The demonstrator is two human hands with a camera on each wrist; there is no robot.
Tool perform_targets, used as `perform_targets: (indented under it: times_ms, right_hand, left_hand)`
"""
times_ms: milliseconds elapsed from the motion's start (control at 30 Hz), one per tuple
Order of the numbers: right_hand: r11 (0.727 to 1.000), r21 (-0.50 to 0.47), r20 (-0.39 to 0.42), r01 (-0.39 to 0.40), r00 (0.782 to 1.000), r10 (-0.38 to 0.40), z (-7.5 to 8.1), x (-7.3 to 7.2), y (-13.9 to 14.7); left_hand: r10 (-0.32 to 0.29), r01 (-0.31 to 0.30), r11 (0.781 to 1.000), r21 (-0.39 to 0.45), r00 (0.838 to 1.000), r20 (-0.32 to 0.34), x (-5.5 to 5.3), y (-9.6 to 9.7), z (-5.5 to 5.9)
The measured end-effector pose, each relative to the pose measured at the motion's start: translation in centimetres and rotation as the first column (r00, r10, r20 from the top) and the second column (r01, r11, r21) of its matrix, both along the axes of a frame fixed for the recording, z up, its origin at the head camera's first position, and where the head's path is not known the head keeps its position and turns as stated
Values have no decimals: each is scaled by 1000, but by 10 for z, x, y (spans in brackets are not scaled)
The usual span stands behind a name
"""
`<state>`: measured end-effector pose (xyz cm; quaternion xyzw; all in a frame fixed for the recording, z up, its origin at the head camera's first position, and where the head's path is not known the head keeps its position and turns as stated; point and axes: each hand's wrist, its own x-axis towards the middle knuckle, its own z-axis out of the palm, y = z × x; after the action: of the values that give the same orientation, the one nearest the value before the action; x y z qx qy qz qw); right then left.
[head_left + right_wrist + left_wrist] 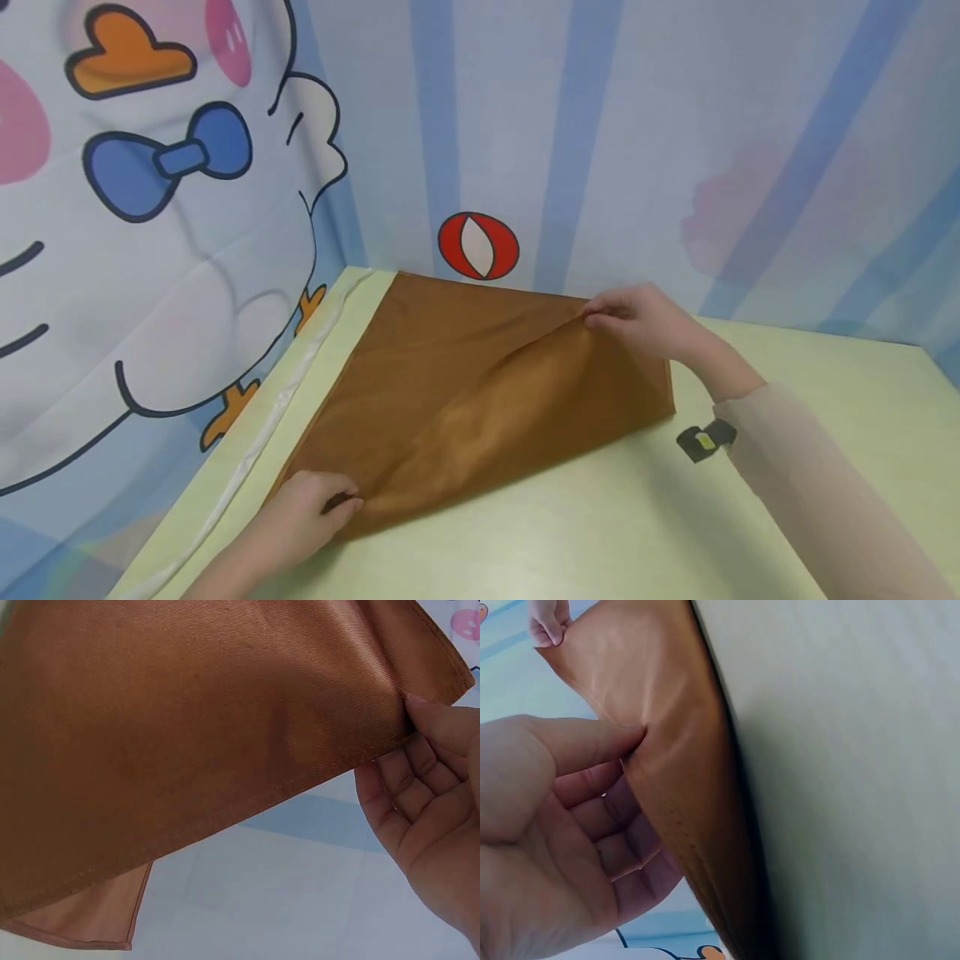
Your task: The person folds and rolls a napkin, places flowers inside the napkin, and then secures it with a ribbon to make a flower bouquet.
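Brown cloth lies partly lifted on the pale table, and we pinch its edge with our left hand and right hand. We see a white strip near it and a striped wall just behind.

Left hand pinching at near left; right hand pinching too, extended farther forward, well apart.
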<state>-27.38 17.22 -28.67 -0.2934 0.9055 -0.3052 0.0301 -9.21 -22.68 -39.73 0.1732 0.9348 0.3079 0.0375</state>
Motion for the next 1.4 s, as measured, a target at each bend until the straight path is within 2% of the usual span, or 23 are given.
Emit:
perform_targets:
  times_ms: [233,300,467,567,633,733,800,867,1033,1200,1400]
  right_hand:
    - [1000,14,26,24,999,-24,10,-24,-20]
    - [999,10,55,31,998,-32,11,-28,-26]
    - [996,-24,159,84,984,-79,10,-38,-39]
    - [993,-64,209,98,974,-83,12,-44,-47]
    - [993,-63,190,95,978,-82,13,-48,-52]
    - [996,-18,96,91,991,-89,16,-55,-60]
    - [995,20,15,98,995,-98,18,-59,-64]
    - [994,32,-29,105,994,-104,20,-62,-69]
    - [995,23,-46,102,994,-101,20,-69,-80]
    - [995,17,-32,98,995,-98,18,-73,-87]
    - [995,22,-41,98,994,-97,14,-81,-97]
  left_hand:
    - [29,-29,1000,5,999,-34,-5,-3,1]
    - [43,-44,999,-4,998,-45,-5,-3,0]
    - [80,-81,996,-32,996,-26,-8,-7,-2]
    - [106,-105,993,-59,994,8,-8,-11,-4]
    - [116,-114,990,-80,993,29,-7,-14,-5]
    - [154,-145,984,-102,985,81,-2,-22,-4]
    - [189,-176,977,-117,976,108,2,-28,-4]
    - [237,-218,966,-140,963,131,7,-33,-3]
    - [312,-281,939,-197,939,148,18,-45,-3]
    - [369,-332,920,-207,912,181,23,-50,-1]
    - [411,-376,904,-205,895,175,25,-54,-2]
